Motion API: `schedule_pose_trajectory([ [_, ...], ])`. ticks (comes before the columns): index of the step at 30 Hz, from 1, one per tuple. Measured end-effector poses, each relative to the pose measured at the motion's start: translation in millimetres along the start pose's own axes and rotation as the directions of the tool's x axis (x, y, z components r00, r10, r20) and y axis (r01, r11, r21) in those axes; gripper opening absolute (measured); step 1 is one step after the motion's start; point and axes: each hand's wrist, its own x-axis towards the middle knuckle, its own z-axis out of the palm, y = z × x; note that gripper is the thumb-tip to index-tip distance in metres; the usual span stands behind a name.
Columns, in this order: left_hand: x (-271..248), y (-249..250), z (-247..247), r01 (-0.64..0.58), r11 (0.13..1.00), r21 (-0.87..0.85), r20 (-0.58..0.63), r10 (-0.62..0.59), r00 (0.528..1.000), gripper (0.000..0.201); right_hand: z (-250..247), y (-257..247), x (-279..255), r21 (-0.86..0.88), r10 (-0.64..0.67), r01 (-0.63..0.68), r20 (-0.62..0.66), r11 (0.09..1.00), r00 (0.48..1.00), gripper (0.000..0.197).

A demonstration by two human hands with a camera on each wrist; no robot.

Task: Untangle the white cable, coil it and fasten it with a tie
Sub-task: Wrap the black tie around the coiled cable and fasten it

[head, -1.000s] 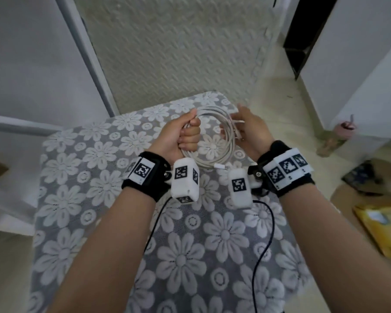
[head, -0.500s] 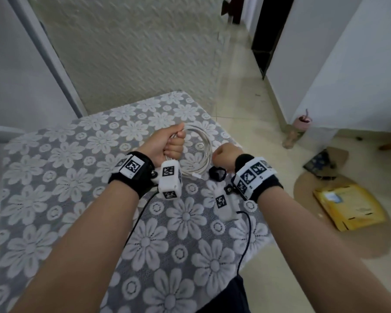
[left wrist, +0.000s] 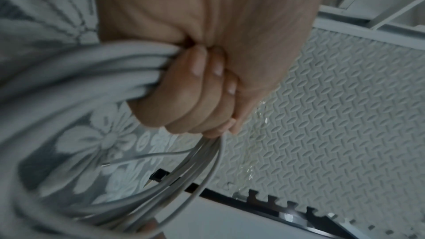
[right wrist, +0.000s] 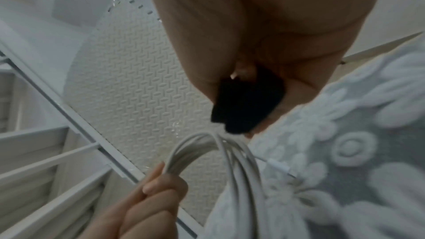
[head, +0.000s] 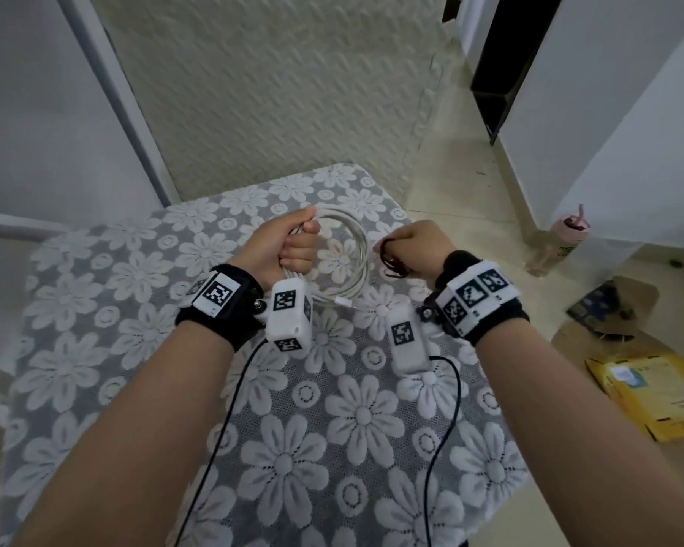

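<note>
The white cable is wound into a round coil of several loops above the flowered table. My left hand grips the coil's left side in a closed fist; the left wrist view shows its fingers curled round the bundled cable. One plug end sticks out at the coil's bottom. My right hand is just right of the coil, apart from it, and pinches a black tie. In the right wrist view the black tie hangs from the fist above the cable.
The table has a grey cloth with white flowers; its right edge drops to a tiled floor. A pink bottle, a yellow packet and cardboard lie on the floor at right. A textured foam mat leans behind the table.
My right hand let go of the coil, dropped to a black tie near the table's right edge, and now holds it up beside the coil. My left hand kept its grip.
</note>
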Motion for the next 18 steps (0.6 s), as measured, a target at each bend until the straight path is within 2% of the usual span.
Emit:
schedule_pose_trajectory([
  [4,0,17,-27,-0.067,0.995,-0.068,-0.027,0.065,0.998,0.042,24,-30,21,0.179,-0.116,0.138,-0.129,0.974,0.985,0.022],
  [6,1,23,-39,-0.103,0.990,-0.095,-0.045,0.099,0.994,0.042,43,-45,28,0.288,-0.139,0.175,-0.141,0.942,0.980,0.017],
  [7,2,25,-44,-0.118,0.988,-0.103,-0.053,0.113,0.992,0.041,54,-52,30,0.334,-0.141,0.184,-0.150,0.924,0.979,0.021],
  [10,5,25,-59,-0.153,0.982,-0.108,-0.078,0.145,0.986,0.038,85,-60,39,0.368,-0.179,0.251,-0.220,0.895,0.959,0.024],
  [14,9,17,-85,-0.182,0.977,-0.115,-0.141,0.165,0.976,0.039,111,-53,44,0.492,-0.179,0.284,-0.249,0.823,0.952,0.016],
  [18,14,11,-100,-0.211,0.967,-0.140,-0.151,0.189,0.970,0.040,128,-49,43,0.651,-0.240,0.287,-0.162,0.703,0.957,0.028],
])
